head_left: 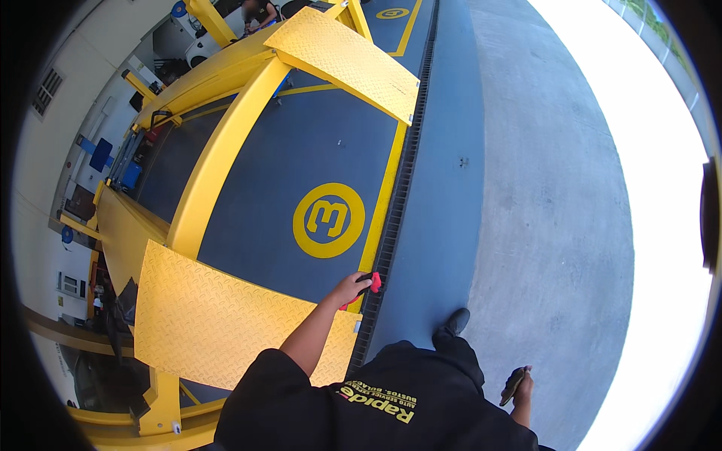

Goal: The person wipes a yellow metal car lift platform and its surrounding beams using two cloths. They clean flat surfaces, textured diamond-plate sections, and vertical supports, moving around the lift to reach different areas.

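Observation:
My left hand [350, 289] is closed around a small red-and-black object [375, 283], soft-looking like a cloth or glove; I cannot tell its exact kind. It hangs over the near corner of a yellow diamond-plate ramp [241, 323], above the floor drain. Low at my right side, my right hand [524, 391] grips a dark brownish, flattened object [514, 383] whose kind I cannot make out. Its fingers are partly hidden behind that object.
A yellow vehicle lift [226, 161] with a second ramp plate [346, 60] stands to my left. A slotted drain [406, 169] runs along the bay edge, with concrete [549, 188] on the right. Another person [259, 13] is at the far end.

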`<state>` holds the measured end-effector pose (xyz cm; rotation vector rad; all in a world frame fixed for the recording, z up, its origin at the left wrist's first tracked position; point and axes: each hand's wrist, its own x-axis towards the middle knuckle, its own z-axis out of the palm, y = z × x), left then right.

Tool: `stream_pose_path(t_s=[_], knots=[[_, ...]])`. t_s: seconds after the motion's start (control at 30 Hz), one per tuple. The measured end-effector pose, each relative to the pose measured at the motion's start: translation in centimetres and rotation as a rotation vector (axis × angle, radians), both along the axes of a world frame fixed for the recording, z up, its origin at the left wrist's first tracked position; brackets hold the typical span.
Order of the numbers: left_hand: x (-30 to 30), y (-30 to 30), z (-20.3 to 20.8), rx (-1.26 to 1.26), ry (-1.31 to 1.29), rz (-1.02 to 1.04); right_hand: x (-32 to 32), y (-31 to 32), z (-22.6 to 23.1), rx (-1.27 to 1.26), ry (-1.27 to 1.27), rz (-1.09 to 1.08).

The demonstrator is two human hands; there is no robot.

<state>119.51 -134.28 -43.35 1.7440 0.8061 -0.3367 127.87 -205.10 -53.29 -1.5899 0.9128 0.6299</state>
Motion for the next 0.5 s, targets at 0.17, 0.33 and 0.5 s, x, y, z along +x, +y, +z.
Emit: stream_pose_path(t_s=[0.17,0.33,0.5], knots=[[-2.2,-2.8,-2.7,-0.106,0.086,-0.021,14.7,3.1,0.0,0.049,-0.015,0.161],[-9.1,-6.6,-9.6,-0.187,0.559,-0.075,27.2,7.4,-0.8,0.005,-0.007,0.245],[-4.8,3.4,-12.9,-0.203,0.714,0.090,37.3,16.6,0.0,-0.084,0.099,0.274]])
